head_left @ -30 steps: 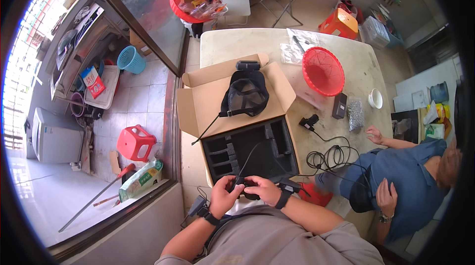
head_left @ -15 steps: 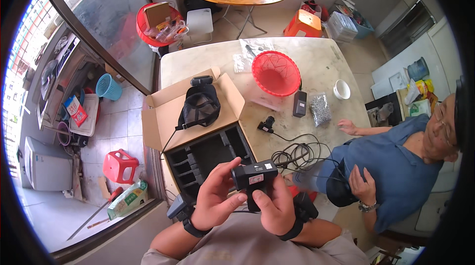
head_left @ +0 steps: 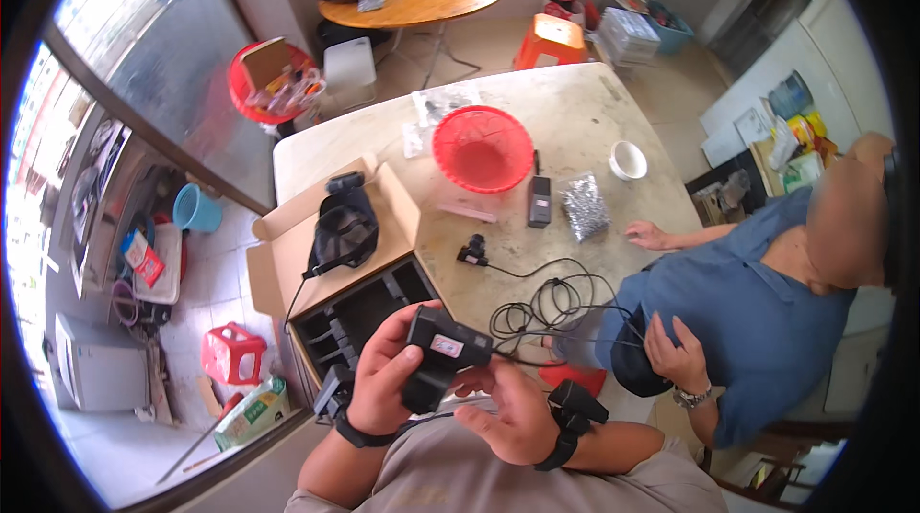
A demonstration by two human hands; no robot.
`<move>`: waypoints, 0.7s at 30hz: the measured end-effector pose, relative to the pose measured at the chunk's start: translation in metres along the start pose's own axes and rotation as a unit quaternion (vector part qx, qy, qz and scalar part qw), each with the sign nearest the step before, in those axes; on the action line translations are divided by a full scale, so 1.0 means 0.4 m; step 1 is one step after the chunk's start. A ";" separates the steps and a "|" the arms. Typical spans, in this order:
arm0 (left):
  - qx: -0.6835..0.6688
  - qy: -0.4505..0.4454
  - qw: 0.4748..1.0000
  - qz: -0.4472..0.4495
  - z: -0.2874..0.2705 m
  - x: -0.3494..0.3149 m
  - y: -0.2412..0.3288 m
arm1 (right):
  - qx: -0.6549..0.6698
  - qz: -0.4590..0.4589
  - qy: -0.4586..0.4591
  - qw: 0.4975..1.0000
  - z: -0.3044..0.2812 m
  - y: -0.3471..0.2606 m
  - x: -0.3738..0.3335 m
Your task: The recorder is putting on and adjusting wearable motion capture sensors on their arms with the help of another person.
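Note:
My left hand (head_left: 381,381) grips a black box-shaped electronic device (head_left: 429,381) bearing a small pale sticker, with the thumb across its near face. Beside its right end is my right hand (head_left: 522,419), thumb spread and fingers apart; some fingertips are hidden behind the device, so contact there is unclear. A black cable appears to run from the device toward a coil (head_left: 527,317) on the table. Both wrists wear black straps with small black modules. Just beyond my left hand lies an open cardboard box (head_left: 388,216) with a black foam insert and a black cap (head_left: 345,230) on its flap.
On the table (head_left: 326,149) are a red basket (head_left: 482,178), a black power adapter (head_left: 540,202), a bag of small metallic parts (head_left: 585,206), a white bowl (head_left: 628,160) and a small black camera-like piece (head_left: 472,250). A person in blue (head_left: 738,312) sits at right, holding a black cap (head_left: 637,369).
The device has tilted and shifted left and toward me in my left hand. My right hand has loosened from it, its thumb now apart. The head view has shifted, so the surroundings appear displaced.

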State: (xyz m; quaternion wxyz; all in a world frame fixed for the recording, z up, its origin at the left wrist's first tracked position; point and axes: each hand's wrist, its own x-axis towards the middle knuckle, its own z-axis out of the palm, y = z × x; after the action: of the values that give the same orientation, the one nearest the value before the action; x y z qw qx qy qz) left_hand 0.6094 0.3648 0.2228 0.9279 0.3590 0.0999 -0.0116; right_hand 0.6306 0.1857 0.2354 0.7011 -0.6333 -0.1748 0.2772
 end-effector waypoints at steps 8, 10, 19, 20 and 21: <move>0.001 -0.074 0.990 -0.123 0.011 0.093 -0.019 | -0.227 -0.047 0.173 0.957 -0.138 -0.042 -0.167; -0.015 -0.109 0.982 -0.155 0.032 0.125 -0.029 | -0.287 -0.115 0.266 0.913 -0.165 -0.051 -0.174; 0.001 -0.224 0.957 -0.186 0.120 0.182 -0.046 | -0.205 -0.067 0.065 0.974 -0.201 -0.102 -0.166; 0.003 -0.228 0.956 -0.187 0.133 0.178 -0.050 | -0.124 -0.001 0.077 0.989 -0.194 -0.093 -0.173; 0.014 -0.196 0.963 -0.183 0.145 0.168 -0.054 | -0.040 0.064 0.086 0.993 -0.189 -0.087 -0.175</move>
State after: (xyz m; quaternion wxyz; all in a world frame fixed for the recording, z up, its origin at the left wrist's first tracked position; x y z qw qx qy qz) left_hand 0.6836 0.3133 0.2371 0.9061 0.3386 -0.0204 -0.2527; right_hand 0.6265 0.0819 0.2668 0.6683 -0.6922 -0.0839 0.2593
